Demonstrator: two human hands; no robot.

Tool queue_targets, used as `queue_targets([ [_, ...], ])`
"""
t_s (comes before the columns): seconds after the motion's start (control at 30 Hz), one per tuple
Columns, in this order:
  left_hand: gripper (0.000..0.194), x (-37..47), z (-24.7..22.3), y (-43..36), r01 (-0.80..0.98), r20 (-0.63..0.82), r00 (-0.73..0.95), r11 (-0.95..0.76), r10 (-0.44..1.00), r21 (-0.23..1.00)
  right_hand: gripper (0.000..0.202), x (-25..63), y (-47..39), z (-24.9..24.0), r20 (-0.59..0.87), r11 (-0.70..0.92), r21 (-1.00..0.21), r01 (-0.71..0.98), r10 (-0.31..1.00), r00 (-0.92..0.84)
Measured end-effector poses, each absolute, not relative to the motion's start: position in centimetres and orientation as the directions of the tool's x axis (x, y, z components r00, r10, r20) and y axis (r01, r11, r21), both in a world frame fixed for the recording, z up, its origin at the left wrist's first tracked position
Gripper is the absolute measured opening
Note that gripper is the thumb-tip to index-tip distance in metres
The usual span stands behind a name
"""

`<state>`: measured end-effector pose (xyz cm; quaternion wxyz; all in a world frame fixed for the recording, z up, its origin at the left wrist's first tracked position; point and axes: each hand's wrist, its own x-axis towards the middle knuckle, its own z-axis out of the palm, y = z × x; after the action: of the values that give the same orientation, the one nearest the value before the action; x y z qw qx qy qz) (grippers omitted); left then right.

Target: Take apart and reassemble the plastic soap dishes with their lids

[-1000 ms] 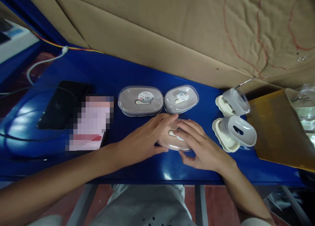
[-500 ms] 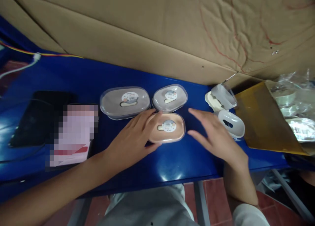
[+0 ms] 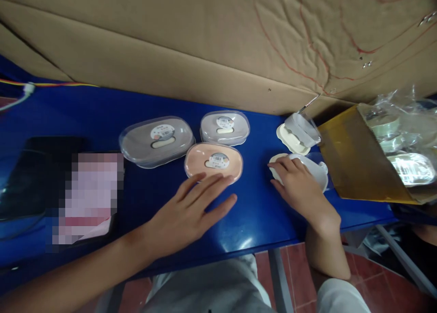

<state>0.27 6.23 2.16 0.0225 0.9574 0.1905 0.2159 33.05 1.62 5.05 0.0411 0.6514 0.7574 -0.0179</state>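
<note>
My left hand (image 3: 198,204) is spread, fingertips over the near edge of a peach oval soap dish (image 3: 194,160) with a round label. Behind it lie two grey oval soap dishes under clear covers, a larger one (image 3: 139,142) on the left and a smaller one (image 3: 210,126). My right hand (image 3: 298,185) curls over a white oval soap dish (image 3: 319,172), which it partly hides. A cream oval piece (image 3: 274,160) shows at its fingertips. Just behind are a cream wavy-edged base (image 3: 302,148) and a whitish tray (image 3: 300,126) with a clear cover.
On the right stands an open cardboard box (image 3: 355,163) holding several bagged, wrapped dishes (image 3: 413,169). A phone (image 3: 90,190) with a blurred screen and a dark flat object (image 3: 37,172) lie left on the blue table (image 3: 252,213). A cardboard wall (image 3: 170,44) rises behind.
My right hand has moved right onto the white soap dish, and a cream piece now shows there. My left hand has drawn back toward me from the peach dish. The view has shifted slightly.
</note>
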Motion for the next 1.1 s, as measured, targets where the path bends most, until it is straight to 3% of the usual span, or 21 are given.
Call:
queue_targets([
  [0.1, 0.049, 0.4, 2.4, 5.6, 0.188, 0.378, 0.898, -0.973, 0.224, 0.13, 0.036, 30.9, 1.6, 6.0, -0.08, 0.294, -0.161, 0.942, 0.948, -0.309],
  [0.17, 0.049, 0.4, 2.2, 5.4, 0.111, 0.366, 0.915, -0.98, 0.166, 0.166, 0.037, 30.3, 1.3, 7.1, -0.064, 0.405, -0.327, 0.854, 0.892, -0.447],
  [0.23, 0.049, 0.5, 1.8, 5.2, 0.074, 0.342, 0.929, -0.975, 0.144, 0.209, 0.042, 30.5, 0.8, 8.1, -0.035, 0.461, -0.416, 0.784, 0.854, -0.52],
  [0.43, 0.057, 1.5, 0.3, 5.1, 0.2, 0.252, 0.925, -0.928, 0.285, 0.314, 0.091, 33.9, 0.3, 7.1, -0.114, 0.257, -0.243, 0.936, 0.95, -0.29],
  [0.6, 0.066, 1.6, -0.2, 6.2, 0.31, 0.226, 0.881, -0.868, 0.416, 0.389, 0.081, 33.7, 1.2, 4.6, -0.172, 0.219, -0.27, 0.938, 0.947, -0.27],
  [0.7, 0.057, 1.5, 0.0, 6.8, 0.351, 0.237, 0.86, -0.861, 0.452, 0.368, 0.077, 32.6, 1.6, 4.7, -0.158, 0.28, -0.326, 0.903, 0.925, -0.344],
  [0.8, 0.043, 1.5, 0.6, 6.8, 0.35, 0.249, 0.866, -0.882, 0.433, 0.317, 0.074, 32.7, 1.7, 5.5, -0.161, 0.326, -0.383, 0.864, 0.898, -0.41],
  [0.87, 0.046, 1.7, 0.9, 6.6, 0.344, 0.256, 0.87, -0.891, 0.421, 0.295, 0.072, 33.4, 1.9, 6.1, -0.121, 0.307, -0.397, 0.865, 0.917, -0.381],
  [1.0, 0.04, 2.2, 1.1, 6.0, 0.282, 0.26, 0.902, -0.926, 0.345, 0.25, 0.068, 34.7, 2.3, 6.7, -0.016, 0.186, -0.309, 0.932, 0.979, -0.201],
  [1.1, 0.027, 2.4, 1.1, 5.7, 0.245, 0.261, 0.922, -0.953, 0.285, 0.176, 0.066, 34.1, 2.2, 6.7, -0.043, 0.203, -0.331, 0.922, 0.972, -0.229],
])
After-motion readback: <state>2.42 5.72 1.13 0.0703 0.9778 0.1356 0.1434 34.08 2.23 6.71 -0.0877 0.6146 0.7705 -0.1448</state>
